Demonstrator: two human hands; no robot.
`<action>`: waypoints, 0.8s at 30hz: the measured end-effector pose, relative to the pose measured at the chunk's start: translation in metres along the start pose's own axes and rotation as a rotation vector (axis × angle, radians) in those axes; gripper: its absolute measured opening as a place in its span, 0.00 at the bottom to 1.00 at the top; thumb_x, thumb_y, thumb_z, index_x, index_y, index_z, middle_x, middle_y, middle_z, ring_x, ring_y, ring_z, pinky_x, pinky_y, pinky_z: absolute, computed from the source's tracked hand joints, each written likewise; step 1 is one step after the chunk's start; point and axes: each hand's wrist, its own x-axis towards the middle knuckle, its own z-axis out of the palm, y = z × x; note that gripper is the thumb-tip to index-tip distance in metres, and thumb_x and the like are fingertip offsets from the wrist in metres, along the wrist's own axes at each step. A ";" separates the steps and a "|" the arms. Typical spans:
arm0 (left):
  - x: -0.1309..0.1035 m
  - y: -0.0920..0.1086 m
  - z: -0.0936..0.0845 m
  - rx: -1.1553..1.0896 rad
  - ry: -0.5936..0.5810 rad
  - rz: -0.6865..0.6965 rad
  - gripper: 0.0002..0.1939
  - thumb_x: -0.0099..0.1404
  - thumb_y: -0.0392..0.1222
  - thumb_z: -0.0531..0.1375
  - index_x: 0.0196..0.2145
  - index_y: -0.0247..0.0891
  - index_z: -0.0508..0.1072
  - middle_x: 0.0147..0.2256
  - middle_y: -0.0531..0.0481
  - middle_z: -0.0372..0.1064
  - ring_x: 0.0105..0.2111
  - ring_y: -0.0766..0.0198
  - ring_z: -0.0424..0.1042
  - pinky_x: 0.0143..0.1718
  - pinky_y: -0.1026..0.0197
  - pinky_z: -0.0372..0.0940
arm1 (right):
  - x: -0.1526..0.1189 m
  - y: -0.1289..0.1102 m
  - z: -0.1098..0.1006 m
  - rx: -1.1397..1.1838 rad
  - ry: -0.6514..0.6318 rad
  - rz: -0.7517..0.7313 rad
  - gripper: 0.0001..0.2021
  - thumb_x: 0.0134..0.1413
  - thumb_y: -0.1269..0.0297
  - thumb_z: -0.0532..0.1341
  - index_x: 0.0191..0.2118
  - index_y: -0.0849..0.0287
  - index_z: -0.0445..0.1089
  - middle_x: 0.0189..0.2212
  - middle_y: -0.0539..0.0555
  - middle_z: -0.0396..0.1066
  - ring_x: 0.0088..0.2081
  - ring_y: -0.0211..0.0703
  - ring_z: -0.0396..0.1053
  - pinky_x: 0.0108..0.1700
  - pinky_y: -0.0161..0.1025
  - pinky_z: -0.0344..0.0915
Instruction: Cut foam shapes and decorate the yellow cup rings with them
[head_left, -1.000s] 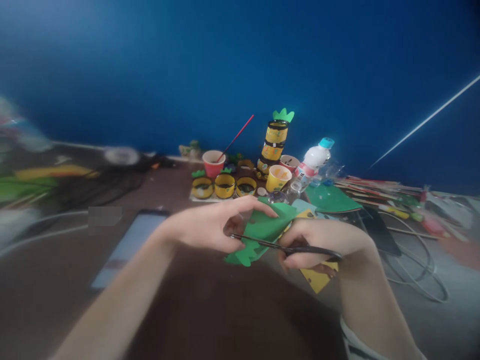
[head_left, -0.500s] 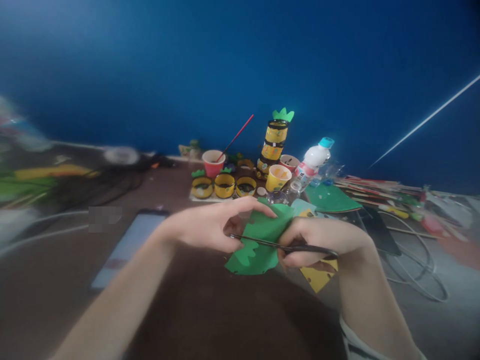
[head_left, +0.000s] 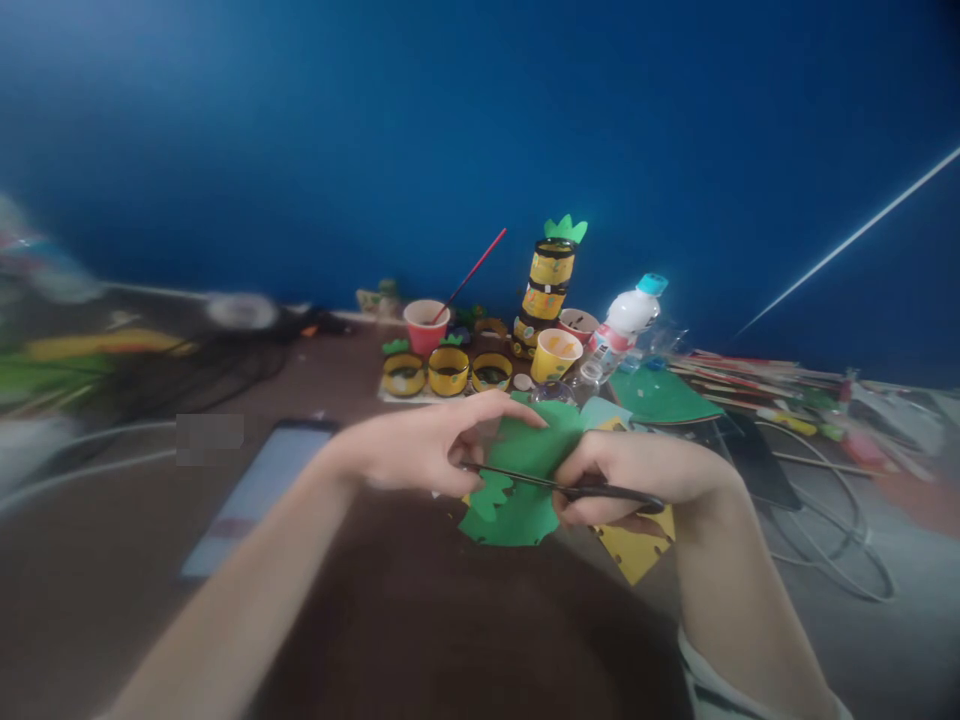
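My left hand point(head_left: 439, 440) grips a sheet of green paper point(head_left: 517, 520) between thumb and fingers, its lower edge wavy and cut. In my right hand point(head_left: 619, 470) is a pair of scissors point(head_left: 525, 480), the fingers wrapped round the dark handles. The blades cross the green paper and point left toward my left thumb; whether they are apart is hard to see. Under my right hand lies a sheet of yellow paper point(head_left: 634, 545) with dark spots. Part of the green paper is hidden behind my fingers.
Behind my hands stand yellow rings point(head_left: 448, 372), a red cup point(head_left: 426, 335) with a red stick, a yellow cup point(head_left: 555, 360), a stacked tower point(head_left: 551, 270) and a plastic bottle point(head_left: 626, 318). A phone point(head_left: 259, 500) lies left; sticks point(head_left: 750, 380) and a cable point(head_left: 862, 540) lie right.
The green paper has tilted slightly and its lower left corner has moved a little to the right. The scissors and my right hand have shifted slightly.
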 end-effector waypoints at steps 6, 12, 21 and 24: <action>0.000 -0.011 -0.005 -0.002 0.065 -0.054 0.36 0.50 0.29 0.56 0.56 0.47 0.52 0.26 0.56 0.60 0.23 0.71 0.63 0.24 0.69 0.58 | -0.009 0.005 -0.003 -0.004 0.077 0.026 0.15 0.50 0.56 0.57 0.30 0.66 0.68 0.13 0.45 0.58 0.12 0.26 0.56 0.13 0.24 0.50; 0.009 -0.035 -0.006 -0.115 0.013 -0.210 0.38 0.52 0.35 0.58 0.58 0.44 0.47 0.25 0.55 0.65 0.25 0.68 0.67 0.26 0.67 0.59 | -0.028 0.010 -0.007 0.184 0.347 0.007 0.14 0.51 0.57 0.57 0.34 0.67 0.67 0.12 0.44 0.57 0.12 0.27 0.53 0.14 0.28 0.50; 0.034 -0.049 0.027 -0.030 -0.152 -0.297 0.41 0.46 0.36 0.59 0.58 0.39 0.50 0.26 0.54 0.69 0.19 0.69 0.64 0.20 0.68 0.56 | -0.020 0.010 -0.009 0.200 0.453 0.029 0.16 0.52 0.55 0.55 0.35 0.66 0.65 0.10 0.44 0.56 0.12 0.30 0.55 0.16 0.30 0.53; 0.039 -0.044 0.040 0.002 -0.118 -0.232 0.40 0.46 0.35 0.58 0.58 0.39 0.51 0.33 0.49 0.70 0.22 0.68 0.66 0.22 0.67 0.58 | -0.016 0.011 -0.012 0.081 0.464 0.049 0.18 0.51 0.52 0.54 0.33 0.65 0.65 0.12 0.45 0.59 0.13 0.31 0.58 0.18 0.31 0.56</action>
